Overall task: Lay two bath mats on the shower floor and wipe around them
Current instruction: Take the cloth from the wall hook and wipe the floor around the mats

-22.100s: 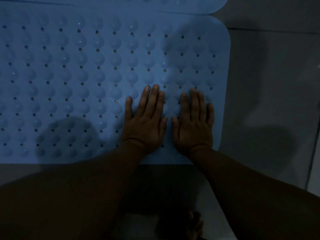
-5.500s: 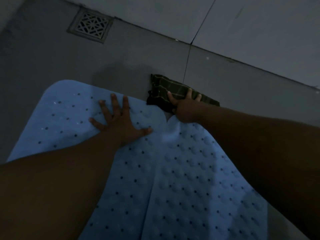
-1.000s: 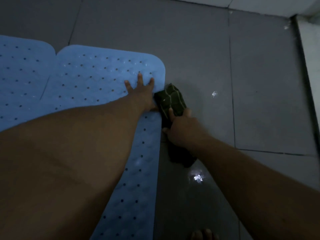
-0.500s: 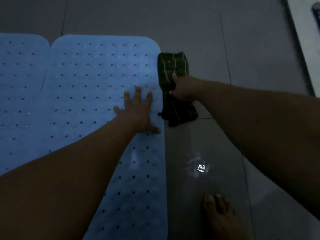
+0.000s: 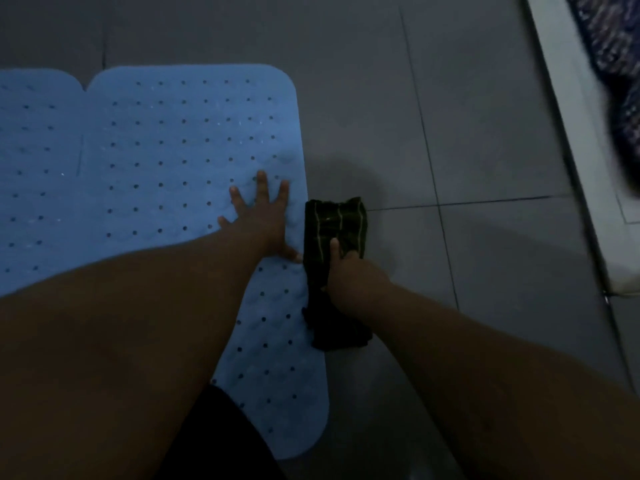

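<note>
Two light blue perforated bath mats lie side by side on the grey tiled floor: the right mat [image 5: 180, 147] and the left mat [image 5: 34, 161], partly cut off by the frame. My left hand [image 5: 263, 220] presses flat with fingers spread on the right mat near its right edge. Just beside that edge, my right hand [image 5: 349, 275] grips a dark green striped cloth [image 5: 334, 223] that rests on the floor, touching the mat's border.
Grey floor tiles [image 5: 485, 133] with grout lines stretch to the right. A pale raised threshold [image 5: 568, 140] runs diagonally at the far right, with a dark patterned rug [image 5: 616, 64] beyond it. My dark shorts [image 5: 214, 441] show at the bottom.
My right hand has pulled the cloth back toward me along the mat's right edge. My left hand stays pressed on the mat. The view has shifted, revealing the threshold and rug.
</note>
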